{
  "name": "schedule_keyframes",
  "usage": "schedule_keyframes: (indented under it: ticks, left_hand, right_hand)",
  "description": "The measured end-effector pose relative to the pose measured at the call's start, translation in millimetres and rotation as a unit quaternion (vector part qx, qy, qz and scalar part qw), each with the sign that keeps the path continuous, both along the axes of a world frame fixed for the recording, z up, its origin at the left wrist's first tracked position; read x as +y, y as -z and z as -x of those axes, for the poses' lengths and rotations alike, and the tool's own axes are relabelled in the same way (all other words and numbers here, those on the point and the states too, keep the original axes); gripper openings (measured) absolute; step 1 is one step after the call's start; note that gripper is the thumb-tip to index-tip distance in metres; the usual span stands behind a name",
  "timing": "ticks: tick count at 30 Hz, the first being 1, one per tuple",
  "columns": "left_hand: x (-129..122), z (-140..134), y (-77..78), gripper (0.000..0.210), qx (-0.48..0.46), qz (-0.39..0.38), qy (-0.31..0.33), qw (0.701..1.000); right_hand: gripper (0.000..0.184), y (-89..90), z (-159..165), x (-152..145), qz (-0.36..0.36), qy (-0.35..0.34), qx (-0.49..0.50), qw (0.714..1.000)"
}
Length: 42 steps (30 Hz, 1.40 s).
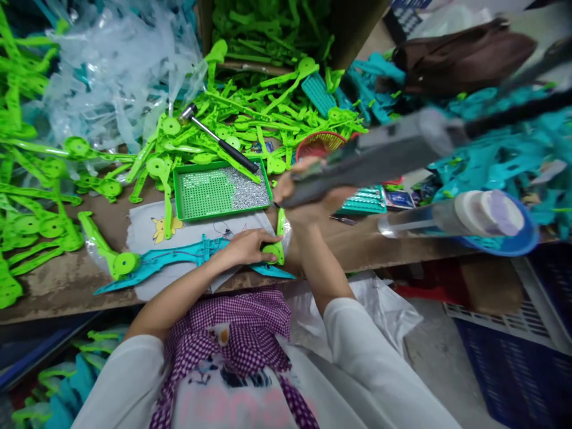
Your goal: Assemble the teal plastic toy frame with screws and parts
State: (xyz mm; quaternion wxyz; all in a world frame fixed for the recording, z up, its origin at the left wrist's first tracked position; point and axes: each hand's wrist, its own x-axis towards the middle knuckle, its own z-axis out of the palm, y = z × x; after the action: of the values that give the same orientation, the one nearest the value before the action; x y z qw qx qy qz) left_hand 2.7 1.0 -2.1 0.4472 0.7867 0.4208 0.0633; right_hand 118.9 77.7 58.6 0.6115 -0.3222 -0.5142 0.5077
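Observation:
A blurred grey electric screwdriver point(357, 161) slants in from the upper right, with my right hand point(313, 196) wrapped round its front end. Its tip points down near the upper part of a bright green plastic arm point(280, 226). My left hand point(245, 246) holds the round end of that green arm, its fingers pressing on it. Beneath lies a long blue plastic bow-shaped piece point(179, 256), partly hidden by my left forearm. At its left end sits another green plastic arm point(124, 264) with a round hub. A grey cloth point(147, 226) with a yellow cartoon figure is under the blue piece.
Behind the cloth stands a green tray point(179, 196) of small metal screws, with a black-handled hammer point(223, 146) above it. Piles of green parts point(250, 113) and blue parts point(482, 143) surround the bench. A clear bottle point(424, 221) lies at right beside a blue basin point(531, 238).

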Motion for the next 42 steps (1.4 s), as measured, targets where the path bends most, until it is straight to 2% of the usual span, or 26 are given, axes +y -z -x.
schedule_keyframes:
  ticks: [2,4,6,9,14,20,28,30,32,35,37,39,40,42]
  left_hand:
    - [0.1,0.7,-1.1,0.055,-0.007,0.003,-0.001,1.0]
    - [0.1,1.4,-1.8,0.049,-0.013,0.009,0.001,1.0]
    - [0.1,1.8,-1.4,0.045,-0.004,0.015,0.004,1.0]
    - [-0.5,1.9,1.1,0.047,0.025,0.015,-0.012,0.999]
    - [-1.4,2.6,3.2,0.055,0.025,-0.002,-0.013,1.0]
    - [-0.6,3.7,3.3,0.059,0.016,0.016,-0.011,1.0]
    - [-0.1,5.5,3.7,0.062,0.015,0.019,-0.01,1.0]
    - [2.1,7.7,3.7,0.055,0.013,0.017,0.012,1.0]
    - [4.7,10.3,4.1,0.046,-0.003,0.017,0.044,0.999]
    - [7.6,13.0,4.8,0.044,-0.039,0.027,0.051,0.998]
    - [8.3,13.0,5.5,0.06,-0.044,0.041,0.02,0.998]
    - [8.3,11.4,6.9,0.075,-0.038,0.049,-0.006,0.998]
    - [8.2,10.1,7.8,0.077,-0.037,0.046,-0.011,0.998]
    - [8.1,7.0,9.7,0.072,-0.037,0.031,-0.006,0.999]
  right_hand:
    - [0.068,-3.7,39.8,21.6,-0.032,-0.045,0.036,0.998]
    - [0.061,0.7,79.8,38.5,-0.031,-0.065,0.014,0.997]
    - [0.06,11.0,111.1,47.7,-0.028,-0.094,-0.002,0.995]
    - [0.063,30.5,135.1,50.8,-0.038,-0.14,-0.021,0.989]
    - [0.071,50.7,139.7,53.3,-0.018,-0.116,-0.022,0.993]
    - [0.073,55.5,142.7,55.1,0.01,-0.108,-0.027,0.994]
    - [0.07,61.5,142.6,53.1,-0.008,-0.109,-0.03,0.994]
    - [0.071,58.3,143.6,52.9,-0.004,-0.099,-0.042,0.994]
    - [0.074,47.5,142.1,53.4,-0.001,-0.08,-0.059,0.995]
    - [0.082,14.7,121.6,50.5,-0.005,-0.026,-0.075,0.997]
    - [0.084,-11.9,90.5,38.8,-0.002,0.032,-0.067,0.997]
    - [0.08,-32.1,50.6,14.1,0.0,0.082,-0.039,0.996]
    - [0.076,-37.3,30.6,-2.9,-0.001,0.085,-0.024,0.996]
    - [0.067,-36.0,-3.4,-41.6,-0.004,0.07,-0.013,0.997]
